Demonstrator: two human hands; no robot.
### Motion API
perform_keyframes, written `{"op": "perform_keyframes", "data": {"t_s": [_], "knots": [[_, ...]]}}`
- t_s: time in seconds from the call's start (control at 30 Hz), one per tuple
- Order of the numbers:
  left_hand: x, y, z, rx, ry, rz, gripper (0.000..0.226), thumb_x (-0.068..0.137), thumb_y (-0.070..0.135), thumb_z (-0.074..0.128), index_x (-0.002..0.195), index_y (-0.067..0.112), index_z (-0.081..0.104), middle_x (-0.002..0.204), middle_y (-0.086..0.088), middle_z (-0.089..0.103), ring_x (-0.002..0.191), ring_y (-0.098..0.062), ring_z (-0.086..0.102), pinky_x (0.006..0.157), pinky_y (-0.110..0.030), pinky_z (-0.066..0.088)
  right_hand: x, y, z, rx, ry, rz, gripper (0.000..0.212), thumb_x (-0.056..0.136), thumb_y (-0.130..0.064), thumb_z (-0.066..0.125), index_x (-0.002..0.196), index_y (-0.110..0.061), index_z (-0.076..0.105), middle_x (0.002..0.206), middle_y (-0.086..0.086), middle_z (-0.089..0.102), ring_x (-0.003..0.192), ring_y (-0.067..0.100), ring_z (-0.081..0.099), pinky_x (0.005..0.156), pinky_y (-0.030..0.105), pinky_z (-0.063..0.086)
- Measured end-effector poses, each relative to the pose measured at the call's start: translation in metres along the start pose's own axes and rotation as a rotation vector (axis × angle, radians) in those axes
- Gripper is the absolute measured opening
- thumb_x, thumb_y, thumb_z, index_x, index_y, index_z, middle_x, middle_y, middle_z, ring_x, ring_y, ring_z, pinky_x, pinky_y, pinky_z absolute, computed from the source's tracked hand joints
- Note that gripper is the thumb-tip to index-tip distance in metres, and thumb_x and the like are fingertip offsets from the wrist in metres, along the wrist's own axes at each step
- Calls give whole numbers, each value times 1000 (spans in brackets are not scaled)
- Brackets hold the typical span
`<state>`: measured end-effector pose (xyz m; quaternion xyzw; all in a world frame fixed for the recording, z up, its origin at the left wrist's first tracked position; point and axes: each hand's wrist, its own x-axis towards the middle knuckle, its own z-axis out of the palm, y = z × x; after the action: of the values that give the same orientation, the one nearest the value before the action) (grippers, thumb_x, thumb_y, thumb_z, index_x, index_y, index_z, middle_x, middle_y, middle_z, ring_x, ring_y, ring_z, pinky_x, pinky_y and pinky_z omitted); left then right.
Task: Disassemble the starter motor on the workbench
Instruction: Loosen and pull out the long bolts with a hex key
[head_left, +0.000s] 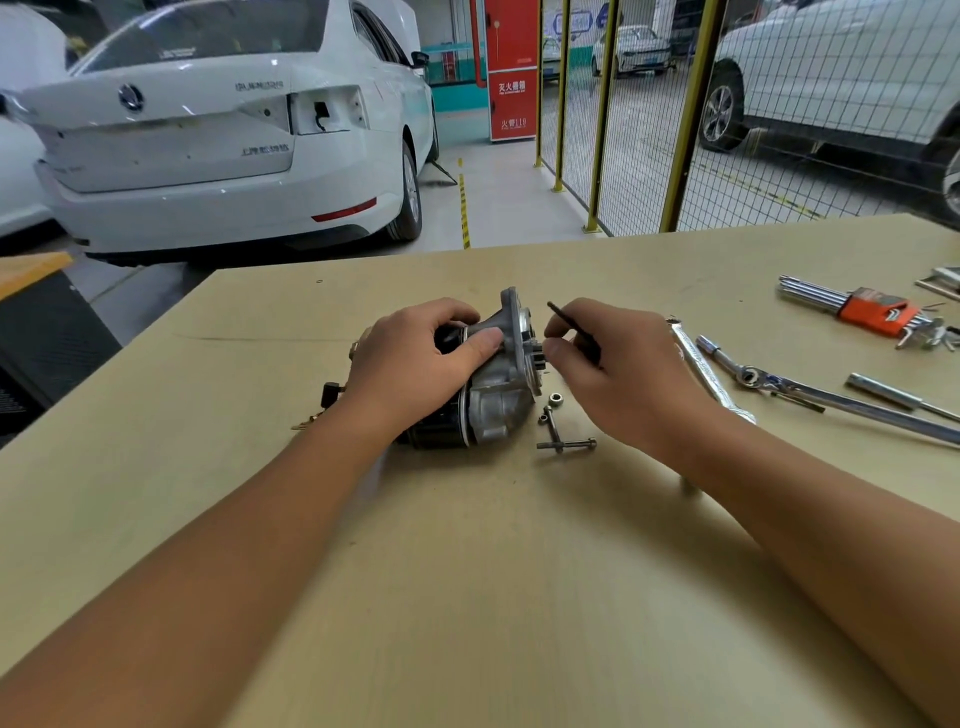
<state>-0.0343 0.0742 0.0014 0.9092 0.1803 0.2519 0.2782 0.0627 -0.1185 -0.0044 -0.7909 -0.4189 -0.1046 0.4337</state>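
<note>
So: tan wooden workbench (519, 571), black-and-silver starter motor (488, 384) lying on its side mid-bench between both hands. Left hand (410, 364) clamped over the black body, thumb on the silver housing. Right hand (613, 374) just right of the pinion end, pinching a thin black rod-like tool (574, 332). Loose silver bolts (563, 441) and nut (556, 399) just beside the motor.

Left hand (415, 364) grips starter motor (488, 384); right hand (613, 374) pinches thin black tool (574, 330).
</note>
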Motion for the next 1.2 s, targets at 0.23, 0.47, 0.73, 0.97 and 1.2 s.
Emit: {"op": "perform_keyframes", "data": {"t_s": [0.23, 0.47, 0.73, 0.97, 1.2], "knots": [[0, 2, 2, 83, 15, -46, 67, 69, 86, 52, 113, 40, 71, 109, 15, 73, 107, -17, 66, 102, -47, 49, 1, 5, 3, 91, -35, 55, 18, 100, -28, 61, 86, -18, 67, 61, -6, 55, 56, 7, 46, 54, 20, 35], [-3, 2, 2, 104, 5, -14, 69, 73, 86, 48, 120, 40, 70, 115, 13, 73, 112, -19, 65, 105, -47, 46, 4, 6, 2, 17, -55, 12, 12, 98, -23, 65, 86, -21, 64, 65, -12, 57, 62, 0, 51, 55, 10, 34], [-2, 1, -2, 85, -43, 14, 72, 69, 88, 49, 125, 46, 68, 120, 15, 72, 117, -19, 63, 108, -48, 44, 17, 20, -28, -32, -182, 58, 14, 98, -21, 63, 85, -20, 66, 73, -8, 63, 70, 4, 55, 62, 22, 40], [-2, 0, -2, 92, -37, 30, 64, 76, 79, 50, 126, 43, 69, 123, 14, 72, 119, -20, 62, 109, -49, 43, 22, 25, -47, -204, -422, -13, 18, 98, -20, 62, 82, -12, 66, 70, -2, 60, 67, 11, 52, 60, 29, 38], [-3, -1, -3, 103, -47, 41, 61, 79, 76, 49, 127, 43, 68, 124, 16, 71, 119, -19, 62, 109, -50, 42, 18, 34, -43, -395, -623, 23, 23, 94, -33, 66, 76, -19, 63, 72, -1, 58, 68, 16, 53, 61, 32, 39]]}}
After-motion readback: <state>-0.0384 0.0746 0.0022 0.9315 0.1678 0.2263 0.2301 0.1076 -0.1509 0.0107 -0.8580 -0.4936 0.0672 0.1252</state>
